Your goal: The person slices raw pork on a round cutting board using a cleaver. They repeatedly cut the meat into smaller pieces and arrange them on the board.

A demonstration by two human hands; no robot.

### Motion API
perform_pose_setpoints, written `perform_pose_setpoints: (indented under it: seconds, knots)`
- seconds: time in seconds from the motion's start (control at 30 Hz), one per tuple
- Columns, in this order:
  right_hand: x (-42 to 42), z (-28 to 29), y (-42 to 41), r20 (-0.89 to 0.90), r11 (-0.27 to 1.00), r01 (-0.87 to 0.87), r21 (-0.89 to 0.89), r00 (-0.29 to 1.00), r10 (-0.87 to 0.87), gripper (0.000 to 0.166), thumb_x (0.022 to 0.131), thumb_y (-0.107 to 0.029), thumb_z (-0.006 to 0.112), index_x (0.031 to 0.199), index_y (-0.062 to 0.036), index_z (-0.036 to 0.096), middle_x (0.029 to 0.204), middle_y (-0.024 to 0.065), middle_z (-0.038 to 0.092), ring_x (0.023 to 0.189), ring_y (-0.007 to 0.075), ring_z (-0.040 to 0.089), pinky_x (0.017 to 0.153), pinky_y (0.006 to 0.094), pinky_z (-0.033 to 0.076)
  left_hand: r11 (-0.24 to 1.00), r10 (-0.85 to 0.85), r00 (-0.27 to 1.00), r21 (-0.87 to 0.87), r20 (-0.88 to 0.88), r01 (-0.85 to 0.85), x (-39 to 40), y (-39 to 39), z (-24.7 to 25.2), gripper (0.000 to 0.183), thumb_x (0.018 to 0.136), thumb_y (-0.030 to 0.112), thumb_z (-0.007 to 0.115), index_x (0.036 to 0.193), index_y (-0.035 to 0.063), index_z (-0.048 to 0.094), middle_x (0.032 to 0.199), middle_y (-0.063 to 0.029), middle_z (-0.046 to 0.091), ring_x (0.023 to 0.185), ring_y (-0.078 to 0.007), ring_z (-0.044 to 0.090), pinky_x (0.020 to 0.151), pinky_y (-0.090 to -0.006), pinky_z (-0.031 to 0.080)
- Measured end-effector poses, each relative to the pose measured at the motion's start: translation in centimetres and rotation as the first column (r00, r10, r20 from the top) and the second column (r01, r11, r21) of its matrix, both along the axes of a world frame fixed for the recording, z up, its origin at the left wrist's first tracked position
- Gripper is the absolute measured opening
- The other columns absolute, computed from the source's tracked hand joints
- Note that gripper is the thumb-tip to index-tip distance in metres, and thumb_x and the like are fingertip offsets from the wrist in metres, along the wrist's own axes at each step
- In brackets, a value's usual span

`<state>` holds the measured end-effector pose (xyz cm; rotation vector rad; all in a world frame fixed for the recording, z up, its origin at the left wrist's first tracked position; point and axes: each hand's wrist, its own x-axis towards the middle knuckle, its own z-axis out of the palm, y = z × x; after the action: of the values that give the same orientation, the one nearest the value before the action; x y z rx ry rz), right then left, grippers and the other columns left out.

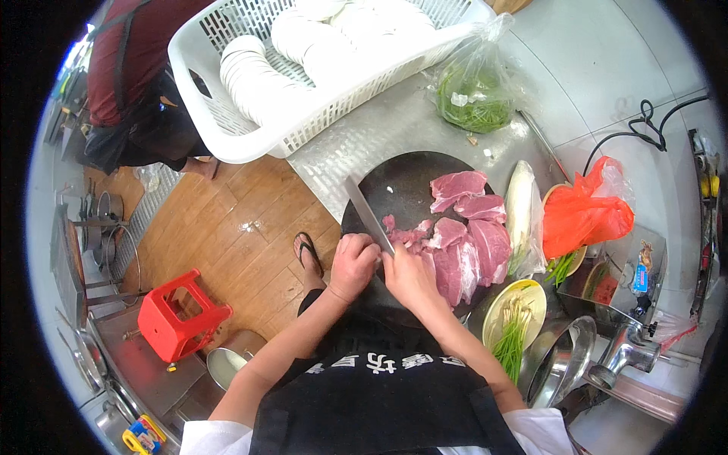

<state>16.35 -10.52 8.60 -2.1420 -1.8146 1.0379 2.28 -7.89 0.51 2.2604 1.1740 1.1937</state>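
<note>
My right hand (pixel 410 276) grips the handle of a kitchen knife (pixel 368 215), whose blade points up and left over a round dark chopping board (pixel 406 176). Close beside it on the left, my left hand (pixel 354 259) has its fingers curled at the board's edge; whether it holds something small is hidden. Slabs and smaller pieces of raw meat (pixel 488 245) lie on the board's right side, just past my right hand. A long white vegetable in clear plastic (pixel 520 210) lies right of the board.
Stacked white bowls fill a white plastic basket (pixel 318 128) at the back. Nearby are a bag of greens (pixel 475 99), a red plastic bag (pixel 588 219), a yellow bowl with scallions (pixel 537 296) and a metal meat grinder (pixel 625 350). A red stool (pixel 170 318) stands left; another person (pixel 142 74) is upper left.
</note>
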Motion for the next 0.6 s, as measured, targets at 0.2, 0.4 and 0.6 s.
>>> perform_pose_setpoints:
  seconds: [0.2,0.4,0.6]
  knots:
    - [1.4,2.1,-3.1,-0.015,0.994,0.104,-0.025,0.994,-0.104,0.031,0.094,-0.032,0.047,0.098,-0.0020,0.051,0.075,0.0282,0.063,0.076,0.0463,0.063,0.069,0.0567,0.048,1.000,0.025,0.999,-0.014,0.032,-0.024,0.1,-0.2,0.2,0.024,0.065,0.008,0.073,0.085,0.0088,0.059,0.089,-0.0069,0.057,0.082,-0.0273,0.055,0.071,-0.0376,0.047]
    - [0.9,1.6,-4.6,0.062,0.992,0.029,-0.124,0.998,-0.021,0.030,0.095,-0.031,0.046,0.097,-0.0019,0.051,0.073,0.0277,0.063,0.070,0.0477,0.062,0.067,0.0589,0.047,0.999,0.011,0.999,-0.039,0.036,-0.010,-0.2,-0.4,0.0,0.025,0.064,0.008,0.073,0.084,0.0083,0.058,0.090,-0.0076,0.056,0.083,-0.0279,0.055,0.071,-0.0381,0.046]
    - [0.1,-1.6,1.7,-0.093,0.980,0.188,0.062,0.979,-0.182,0.034,0.094,-0.035,0.046,0.100,-0.0022,0.053,0.078,0.0298,0.063,0.079,0.0493,0.061,0.070,0.0577,0.047,0.998,0.018,0.999,-0.053,0.032,-0.017,0.1,-0.2,0.2,0.025,0.062,0.006,0.071,0.082,0.0080,0.057,0.090,-0.0086,0.054,0.083,-0.0296,0.054,0.072,-0.0385,0.046]
